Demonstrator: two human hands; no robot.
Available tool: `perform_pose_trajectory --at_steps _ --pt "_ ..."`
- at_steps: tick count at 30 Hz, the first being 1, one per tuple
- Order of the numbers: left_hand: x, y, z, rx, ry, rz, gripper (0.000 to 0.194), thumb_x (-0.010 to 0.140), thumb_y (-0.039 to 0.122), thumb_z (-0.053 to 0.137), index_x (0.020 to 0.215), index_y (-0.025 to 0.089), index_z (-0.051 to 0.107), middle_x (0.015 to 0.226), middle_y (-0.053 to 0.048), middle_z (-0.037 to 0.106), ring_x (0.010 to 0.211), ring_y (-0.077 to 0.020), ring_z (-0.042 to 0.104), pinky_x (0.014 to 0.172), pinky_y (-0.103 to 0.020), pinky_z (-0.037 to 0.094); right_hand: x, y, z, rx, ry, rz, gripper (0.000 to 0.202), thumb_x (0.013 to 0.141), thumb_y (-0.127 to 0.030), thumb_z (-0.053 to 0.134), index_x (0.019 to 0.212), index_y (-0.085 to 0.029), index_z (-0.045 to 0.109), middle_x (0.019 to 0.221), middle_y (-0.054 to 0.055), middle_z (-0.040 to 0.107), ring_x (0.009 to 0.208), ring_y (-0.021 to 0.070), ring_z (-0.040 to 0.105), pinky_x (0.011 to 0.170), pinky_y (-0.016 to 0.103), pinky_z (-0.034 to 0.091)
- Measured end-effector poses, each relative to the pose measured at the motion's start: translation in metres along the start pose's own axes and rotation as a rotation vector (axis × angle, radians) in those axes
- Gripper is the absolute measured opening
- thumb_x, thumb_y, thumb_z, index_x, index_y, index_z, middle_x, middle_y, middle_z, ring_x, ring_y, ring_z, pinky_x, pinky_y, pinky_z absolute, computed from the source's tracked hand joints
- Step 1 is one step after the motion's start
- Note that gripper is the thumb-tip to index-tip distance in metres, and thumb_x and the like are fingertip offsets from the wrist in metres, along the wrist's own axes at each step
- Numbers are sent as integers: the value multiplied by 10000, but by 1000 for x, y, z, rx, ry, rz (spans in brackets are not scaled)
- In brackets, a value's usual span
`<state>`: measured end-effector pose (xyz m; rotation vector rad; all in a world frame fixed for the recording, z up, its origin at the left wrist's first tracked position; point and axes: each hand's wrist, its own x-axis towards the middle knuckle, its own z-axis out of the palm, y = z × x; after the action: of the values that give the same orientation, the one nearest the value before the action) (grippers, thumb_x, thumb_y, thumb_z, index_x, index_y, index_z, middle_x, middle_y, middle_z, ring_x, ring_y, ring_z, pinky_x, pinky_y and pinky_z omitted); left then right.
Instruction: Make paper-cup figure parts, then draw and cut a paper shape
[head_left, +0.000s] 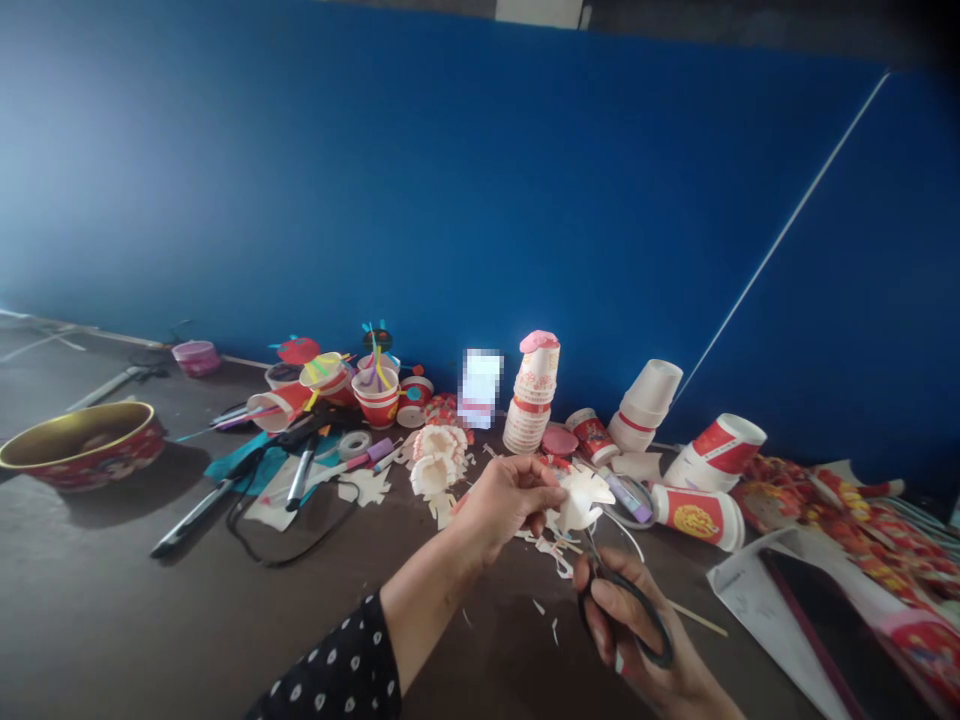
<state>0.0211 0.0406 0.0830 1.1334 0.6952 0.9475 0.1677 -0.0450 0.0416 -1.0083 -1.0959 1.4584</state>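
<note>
My left hand [517, 500] pinches a white paper cutout [581, 497] with notched edges, holding it above the table in the middle. From the lower right, my right hand [637, 620] grips black-handled scissors [651, 612], fingers through the loops. The scissor blades point up at the lower edge of the cutout; whether they touch it I cannot tell. Under and around both hands lie paper scraps [555, 555]. Left of my left hand sit frilled white cut paper cups [437, 460] and another flat white cutout [365, 487].
Stacked paper cups [529, 400] stand at the back, with more red and white cups [697, 515] on the right. A phone [832, 630] lies on white paper. Pens, a box cutter [195, 518] and a gold-rimmed bowl [82, 445] are on the left. A blue partition [450, 180] rises behind.
</note>
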Motion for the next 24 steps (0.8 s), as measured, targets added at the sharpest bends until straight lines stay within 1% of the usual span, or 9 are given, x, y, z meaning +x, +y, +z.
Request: perform_pose_trajectory --at_steps 5,8,13,15,19,24 --pt "0 2 0 -4 32 0 285 565 321 709 625 134 501 531 27 553 338 -32 408 345 -174 271 0 1 -2 -31 34 -21 289 649 -423 668 723 -157 580 416 -63 460 334 46 375 325 138 290" --pt "-1 3 -1 -24 43 4 229 599 275 678 624 137 497 523 35 541 331 -32 409 343 -172 260 2 1 -3 -37 31 -19 307 643 -436 669 722 -153 581 416 -62 453 334 53 381 324 148 301" --pt "-2 3 0 -7 48 -21 149 621 201 635 632 138 501 507 37 536 322 -37 416 337 -170 263 1 0 2 -26 82 -53 291 633 -415 681 708 -153 581 420 -63 450 341 51 373 334 150 297" --pt "-2 4 1 9 59 -32 128 621 187 621 630 136 504 494 36 535 319 -38 418 335 -167 266 1 -1 4 -34 86 -62 291 633 -417 680 711 -155 582 428 -59 457 354 59 384 345 158 315" --pt "-2 4 2 56 76 -28 125 630 197 613 621 135 505 494 28 549 322 -41 436 328 -160 250 0 0 1 -45 50 -49 284 653 -422 666 726 -161 582 440 -54 464 369 69 395 352 168 339" --pt "-2 4 1 80 42 13 160 631 236 637 632 135 513 513 23 569 319 -49 454 324 -163 256 2 4 -5 -8 -16 -2 301 668 -432 653 761 -155 579 439 -60 461 338 54 373 309 150 300"
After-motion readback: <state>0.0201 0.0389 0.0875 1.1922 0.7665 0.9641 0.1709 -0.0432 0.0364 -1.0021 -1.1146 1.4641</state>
